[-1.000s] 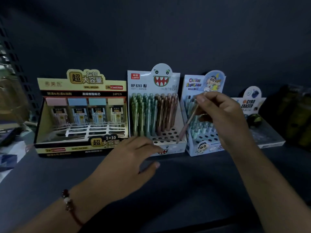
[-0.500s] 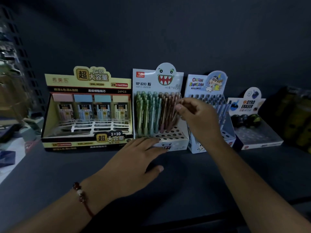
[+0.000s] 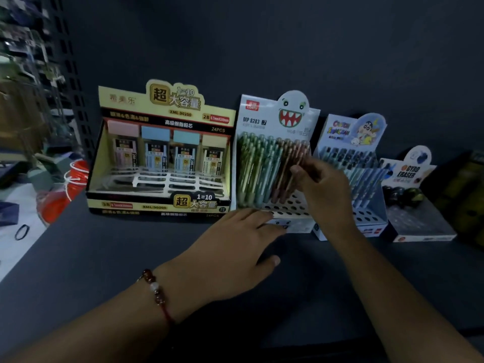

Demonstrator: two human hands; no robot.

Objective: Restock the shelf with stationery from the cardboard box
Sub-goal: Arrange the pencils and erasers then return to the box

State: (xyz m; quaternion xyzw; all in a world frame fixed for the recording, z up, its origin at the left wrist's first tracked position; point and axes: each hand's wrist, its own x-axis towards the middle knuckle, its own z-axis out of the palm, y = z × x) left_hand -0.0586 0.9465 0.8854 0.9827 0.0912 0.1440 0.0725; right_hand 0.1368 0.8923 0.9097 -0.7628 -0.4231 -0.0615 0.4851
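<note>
Pencil rack (image 3: 275,163) part-filled, front holes empty | right hand (image 3: 323,188) pinches pink pencil (image 3: 293,176) into place | left hand (image 3: 235,247) flat, steadying rack | cardboard box unseen

Both forearms are bare, and the left wrist wears a red-corded bracelet (image 3: 156,291) of dark-red and pale beads.

A dark shelf (image 3: 104,258) carries four display boxes (image 3: 162,205) in a row.

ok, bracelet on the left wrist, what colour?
Dark red beads with one white bead, on a red cord; head view.
</note>
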